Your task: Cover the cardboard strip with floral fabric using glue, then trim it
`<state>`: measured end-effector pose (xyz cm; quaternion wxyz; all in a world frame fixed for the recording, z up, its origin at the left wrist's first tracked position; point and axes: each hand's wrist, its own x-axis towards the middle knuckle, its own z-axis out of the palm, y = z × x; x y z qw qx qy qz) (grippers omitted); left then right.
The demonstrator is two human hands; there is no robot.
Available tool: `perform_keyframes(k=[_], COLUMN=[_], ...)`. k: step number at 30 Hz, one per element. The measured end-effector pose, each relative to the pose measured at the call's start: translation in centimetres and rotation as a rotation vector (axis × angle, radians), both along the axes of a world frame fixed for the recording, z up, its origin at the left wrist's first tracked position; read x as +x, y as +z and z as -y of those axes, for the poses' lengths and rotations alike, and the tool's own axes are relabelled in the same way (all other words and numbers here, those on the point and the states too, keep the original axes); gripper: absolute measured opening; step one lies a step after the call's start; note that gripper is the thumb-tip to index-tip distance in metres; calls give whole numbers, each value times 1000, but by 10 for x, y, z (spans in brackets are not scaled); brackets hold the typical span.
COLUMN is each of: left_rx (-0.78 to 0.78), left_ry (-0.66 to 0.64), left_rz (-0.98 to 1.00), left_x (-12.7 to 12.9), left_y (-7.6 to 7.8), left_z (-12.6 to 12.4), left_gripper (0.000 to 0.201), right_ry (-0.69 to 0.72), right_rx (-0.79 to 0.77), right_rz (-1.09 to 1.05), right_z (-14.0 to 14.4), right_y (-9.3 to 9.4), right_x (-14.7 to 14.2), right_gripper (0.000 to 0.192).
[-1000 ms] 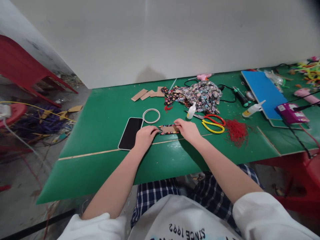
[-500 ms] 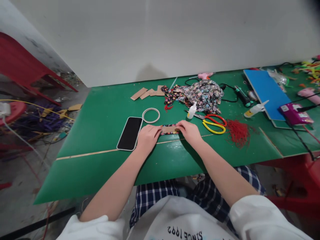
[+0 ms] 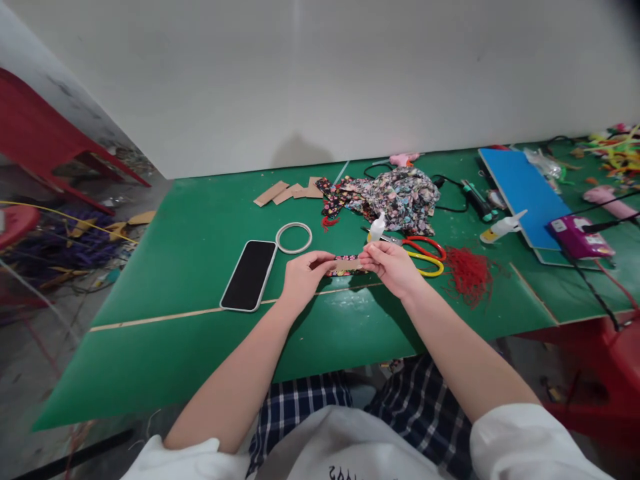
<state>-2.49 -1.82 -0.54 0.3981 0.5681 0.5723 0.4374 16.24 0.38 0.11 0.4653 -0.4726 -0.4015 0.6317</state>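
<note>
Head view: person seated at a green desk (image 3: 200, 220), both forearms reaching forward.
Left hand (image 3: 303, 280): fingers pinched on the left end of a small card strip (image 3: 345, 266).
Right hand (image 3: 393, 267): fingers pinched on the right end of the same strip.
Strip: brown card face up, floral cloth folded over its edges; held between the two hands, just above the desk near its middle; cannot tell whether it touches the surface.
Phone (image 3: 249, 275): dark screen up, flat on the desk, just left of the left hand.
Ring (image 3: 293, 238): white hoop lying beside the phone's far corner.
Glue bottle (image 3: 377, 228): small, white, upright, just beyond the right hand.
Scissors (image 3: 425, 253): red and yellow handles, near the right hand on its right.
Red thread (image 3: 469, 272): loose heap right of the scissors.
Floral cloth (image 3: 395, 193): crumpled pile behind the glue bottle.
Card pieces (image 3: 287, 193): several brown strips left of the cloth.
Blue board (image 3: 520, 190): flat at far right.
</note>
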Motion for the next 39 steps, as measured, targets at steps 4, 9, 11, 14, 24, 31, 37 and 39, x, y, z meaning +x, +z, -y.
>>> perform_keyframes(k=[4, 9, 11, 14, 24, 31, 37, 39], left_rx=[-65, -79, -79, -68, 53, 215, 292, 297], left_ry=[27, 44, 44, 38, 6, -30, -62, -75], left_rz=[76, 84, 74, 47, -155, -325, -396, -410], left_x=[-3, -9, -10, -10, -9, -9, -8, -8], left_y=[-6, -14, -17, -19, -15, -11, -11, -12], left_z=[-4, -7, -6, -2, 4, 5, 4, 4], left_gripper=[19, 23, 23, 21, 18, 12, 9, 8], right_ry=[27, 1, -17, -41, -40, -74, -137, -129], right_rx=[-61, -58, -44, -46, -102, -49, -39, -47], right_rz=[-119, -200, -221, -234, -203, -184, -146, -146], right_z=[1, 4, 5, 5, 4, 6, 5, 5], right_y=[1, -2, -1, -1, -5, -5, -5, -5], right_x=[6, 8, 10, 13, 18, 14, 17, 17], right_gripper=[38, 30, 30, 32, 33, 27, 28, 29])
